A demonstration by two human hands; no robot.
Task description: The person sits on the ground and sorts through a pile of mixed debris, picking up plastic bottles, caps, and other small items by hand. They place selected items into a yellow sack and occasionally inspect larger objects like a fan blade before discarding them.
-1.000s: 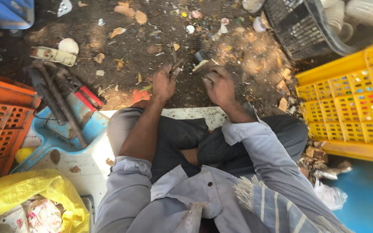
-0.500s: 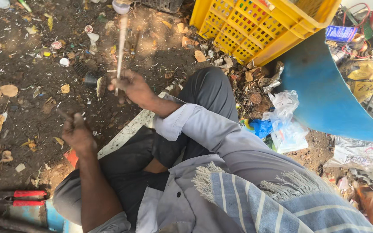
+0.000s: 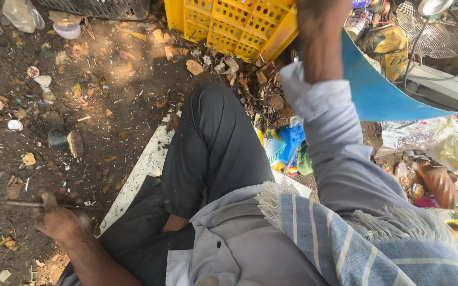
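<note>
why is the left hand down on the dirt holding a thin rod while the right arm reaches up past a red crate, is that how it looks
Not quite: the crate is yellow, not red, as the head view shows. The rest holds: the left hand is low on the dirt gripping a thin rod, and the right arm reaches up beside that crate.

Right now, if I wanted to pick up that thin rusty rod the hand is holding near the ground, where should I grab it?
Probably the free end of the thin rod, left of the left hand, coming from above. The rod lies nearly flat just over the dirt ground, and the hand already wraps its middle. The stretch right of the hand runs close to the white board.
</note>
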